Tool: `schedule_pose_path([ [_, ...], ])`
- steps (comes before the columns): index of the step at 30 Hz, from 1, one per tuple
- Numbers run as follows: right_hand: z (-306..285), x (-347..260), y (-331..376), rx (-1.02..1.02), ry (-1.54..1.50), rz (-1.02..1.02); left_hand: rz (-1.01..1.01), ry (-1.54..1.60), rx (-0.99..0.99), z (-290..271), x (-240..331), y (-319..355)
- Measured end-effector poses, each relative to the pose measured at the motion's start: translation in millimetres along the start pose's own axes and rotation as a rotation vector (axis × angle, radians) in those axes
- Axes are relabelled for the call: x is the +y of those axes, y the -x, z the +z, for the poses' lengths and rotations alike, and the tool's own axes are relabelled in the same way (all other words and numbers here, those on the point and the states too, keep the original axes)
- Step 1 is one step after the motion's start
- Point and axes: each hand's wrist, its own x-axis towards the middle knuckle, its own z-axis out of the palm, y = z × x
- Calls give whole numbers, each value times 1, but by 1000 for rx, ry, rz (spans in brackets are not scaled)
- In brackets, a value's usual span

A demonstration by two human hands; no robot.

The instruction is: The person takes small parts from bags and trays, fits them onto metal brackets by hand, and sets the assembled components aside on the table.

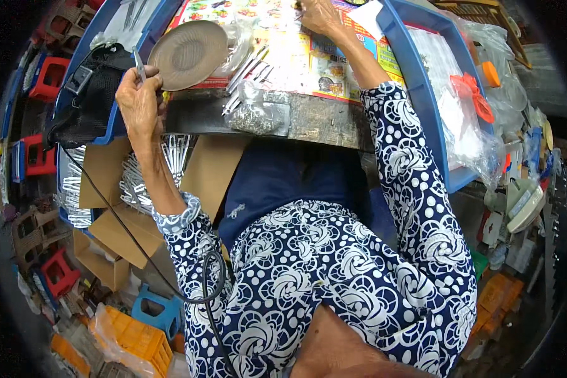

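Left hand (138,97) grips a silvery rod (138,62); right hand (321,16), cut off, grip unclear.

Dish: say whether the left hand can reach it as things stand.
Probably yes: the left hand is right beside the dish, with nothing visibly blocking, though it already holds a slim silver piece.

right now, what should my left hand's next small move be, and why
Perhaps lower the slim silver piece toward the open cardboard box: your left hand grips it upright, and the box, just below that hand in view, already holds slender, similar-looking pieces.
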Motion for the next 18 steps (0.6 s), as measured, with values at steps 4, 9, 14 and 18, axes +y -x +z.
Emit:
schedule_pose_path([
  [4, -3, -18, -2, -138, -52, -25, 5, -14, 40, -13, -10, -1],
  [9, -22, -38, -2, -201, 36, -42, -24, 1, 78, -11, -11, -1],
  [14, -15, -66, -16, -423, -281, -32, -30, 5, 46, -11, -15, -7],
  [18, 0, -106, -6, -287, -243, -33, -8, 35, 49, -12, -13, -2],
])
